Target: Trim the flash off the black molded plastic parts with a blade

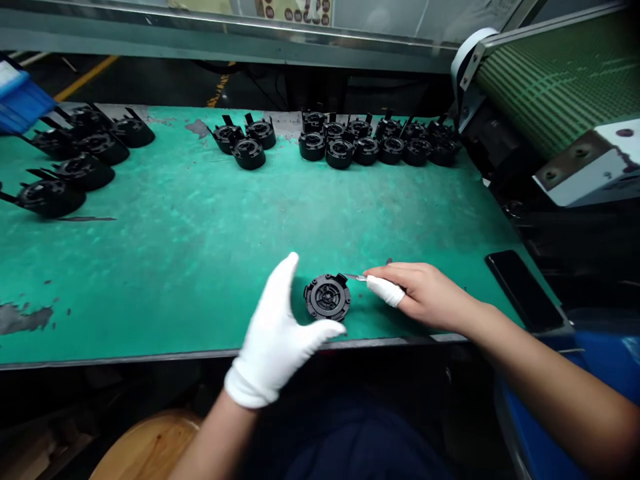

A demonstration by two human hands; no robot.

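Observation:
A round black plastic part [327, 297] with a ribbed, spoked face lies on the green tabletop near its front edge. My left hand [277, 337], in a white glove, is open beside it, fingers and thumb spread apart around its left and near sides without a visible grip. From the right comes my right hand [425, 293], bare but for a white cover on the thumb. It is closed on a thin metal-bladed tool [356, 277], whose tip reaches the upper right rim of the part. The tool's handle is hidden in the hand, so its exact kind is unclear.
Several black round housings with upright tabs stand at the back right [340, 153], back middle [249, 155] and far left [50, 197]. A black phone [524, 290] lies at the right edge. A green conveyor belt [560, 80] overhangs the right corner; a blue bin [23, 100] is at left.

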